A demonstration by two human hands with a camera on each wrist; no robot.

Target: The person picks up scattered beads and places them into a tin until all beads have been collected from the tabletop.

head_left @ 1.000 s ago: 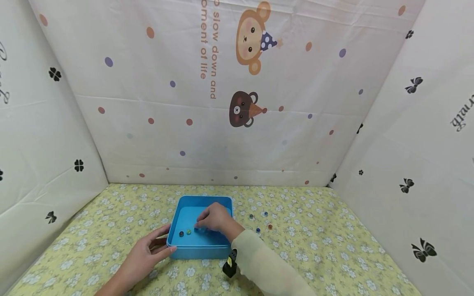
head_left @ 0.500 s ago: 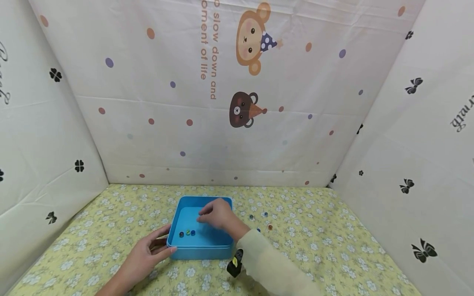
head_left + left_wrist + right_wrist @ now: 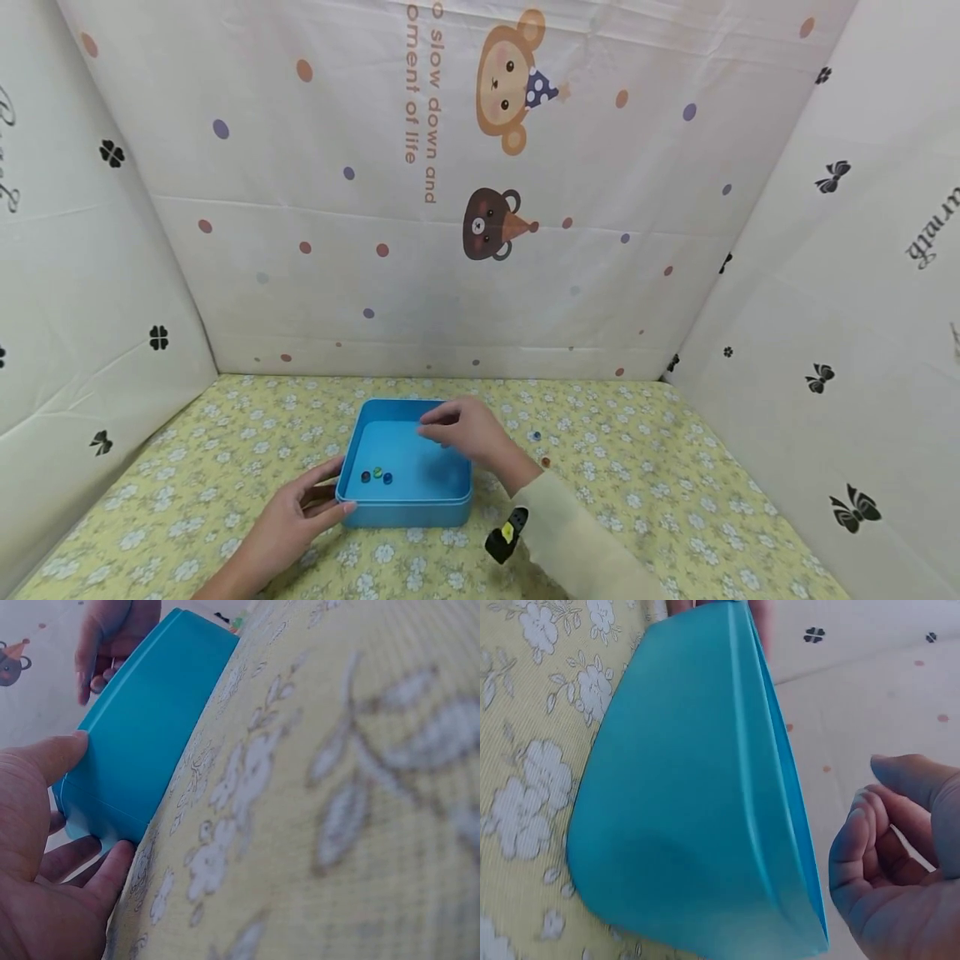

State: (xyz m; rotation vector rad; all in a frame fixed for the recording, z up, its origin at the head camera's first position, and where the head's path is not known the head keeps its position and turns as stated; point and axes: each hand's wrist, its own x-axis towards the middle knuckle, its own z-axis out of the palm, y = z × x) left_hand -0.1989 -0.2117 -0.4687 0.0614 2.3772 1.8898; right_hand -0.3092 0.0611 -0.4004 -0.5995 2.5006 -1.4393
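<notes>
My left hand [image 3: 288,517] grips the front left corner of a square blue box [image 3: 408,513], thumb on the front wall and fingers along the left side. Inside, near that corner, lie a dark brown marble [image 3: 366,477], a yellow-green marble [image 3: 378,472] and a dark blue marble [image 3: 387,478]. Over the box's right side hovers my right hand [image 3: 468,429], with fingers loosely bent. In the right wrist view its thumb stands apart from the fingers [image 3: 855,832], and nothing shows between them. On the cloth to the right are a blue marble [image 3: 536,436] and an orange marble [image 3: 545,462].
A yellow flowered cloth [image 3: 645,500] covers the table. White printed sheets [image 3: 300,283] stand behind and at both sides. The right forearm, with a black strap [image 3: 506,537] at the wrist, covers part of the cloth right of the box.
My right hand has let go of the blue marble inside the box, then lifted and moved right. That marble now sits beside the yellow-green one. My left hand stays on the corner.
</notes>
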